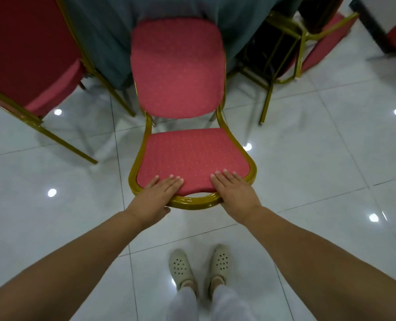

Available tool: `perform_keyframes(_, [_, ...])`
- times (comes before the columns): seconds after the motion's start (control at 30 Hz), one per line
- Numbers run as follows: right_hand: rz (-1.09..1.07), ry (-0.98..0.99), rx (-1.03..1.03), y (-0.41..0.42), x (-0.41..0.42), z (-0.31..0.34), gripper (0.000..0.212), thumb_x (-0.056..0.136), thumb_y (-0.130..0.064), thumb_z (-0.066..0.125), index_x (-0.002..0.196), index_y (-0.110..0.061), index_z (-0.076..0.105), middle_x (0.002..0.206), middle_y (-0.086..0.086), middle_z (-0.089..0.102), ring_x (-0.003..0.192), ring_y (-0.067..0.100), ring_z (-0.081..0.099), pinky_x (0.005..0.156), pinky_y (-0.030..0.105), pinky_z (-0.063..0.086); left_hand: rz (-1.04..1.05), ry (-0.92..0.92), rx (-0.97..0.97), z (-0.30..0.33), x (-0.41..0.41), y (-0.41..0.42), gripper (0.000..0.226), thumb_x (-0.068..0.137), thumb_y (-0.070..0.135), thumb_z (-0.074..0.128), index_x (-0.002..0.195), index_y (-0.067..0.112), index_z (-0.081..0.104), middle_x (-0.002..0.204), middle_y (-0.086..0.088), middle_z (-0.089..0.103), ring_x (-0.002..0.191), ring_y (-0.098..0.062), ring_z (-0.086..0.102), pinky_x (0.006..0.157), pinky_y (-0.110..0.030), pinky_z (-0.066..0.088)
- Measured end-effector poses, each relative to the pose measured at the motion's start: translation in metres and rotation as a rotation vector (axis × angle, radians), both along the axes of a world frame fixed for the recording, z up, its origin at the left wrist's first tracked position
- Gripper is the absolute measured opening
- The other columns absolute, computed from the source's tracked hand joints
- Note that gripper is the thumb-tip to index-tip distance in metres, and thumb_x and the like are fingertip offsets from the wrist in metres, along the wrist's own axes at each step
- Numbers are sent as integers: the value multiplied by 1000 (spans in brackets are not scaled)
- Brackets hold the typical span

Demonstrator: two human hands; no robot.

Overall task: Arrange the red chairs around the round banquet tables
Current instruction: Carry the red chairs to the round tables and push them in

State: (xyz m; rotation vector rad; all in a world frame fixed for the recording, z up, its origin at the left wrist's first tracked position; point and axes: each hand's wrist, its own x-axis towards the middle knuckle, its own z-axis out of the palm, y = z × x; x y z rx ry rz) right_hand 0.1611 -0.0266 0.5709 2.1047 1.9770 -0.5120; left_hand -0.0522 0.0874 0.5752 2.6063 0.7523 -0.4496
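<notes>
While standing behind the red chair (178, 93), gripping the top of its backrest: left hand (158, 193) and right hand (234, 192) both laying fingers over the padded front, left thumb hooking behind the gold rail, right thumb hidden. Chair facing the table's grey-green cloth (113, 33), seat reaching its hanging edge. Likely handling light and rigid; padding yielding, so taking the metal rail.

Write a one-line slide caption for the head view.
Both hands grip a red chair's backrest facing a draped table.
</notes>
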Motion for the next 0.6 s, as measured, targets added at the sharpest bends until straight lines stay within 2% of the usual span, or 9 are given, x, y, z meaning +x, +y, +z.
perform_keyframes(0.07, [2,17,3,4,3,25,59,102,-29,35,152,-17,8,159,4,16,147,23,12,120,37,6,50,17,16,18,-2,7,69,97,17,48,151,26,6,159,4,10,147,-15,9,113,-25,-7])
perform_keyframes(0.13, [1,24,10,5,7,50,58,101,-30,37,152,-18,12,158,3,20,146,21,16,120,36,9,82,-18,11,39,0,11,65,97,12,44,151,26,11,159,4,13,146,-14,12,112,-21,-5])
perform_keyframes(0.23, [4,29,13,8,11,89,56,100,-33,39,151,-20,19,156,1,27,144,19,23,119,34,14,100,-45,-28,71,1,15,66,93,8,46,150,28,18,157,6,20,145,-13,18,118,-26,8])
perform_keyframes(0.33, [45,5,-1,12,10,128,54,99,-36,42,148,-20,26,152,2,34,141,21,32,115,36,26,141,-101,-48,100,-2,19,66,89,7,48,148,30,27,153,7,31,141,-14,28,117,-27,20])
perform_keyframes(0.47, [-12,-4,93,21,12,168,42,97,-36,44,137,-22,44,135,1,55,119,21,54,95,32,46,197,-195,-9,138,2,34,60,85,7,49,139,33,44,137,8,53,127,-16,47,102,-26,39])
perform_keyframes(0.6, [-54,-30,158,34,17,192,26,95,-35,47,118,-25,54,110,-3,64,96,18,60,76,31,48,209,-165,-79,171,10,51,58,83,7,51,130,40,51,110,8,63,105,-18,57,83,-30,50])
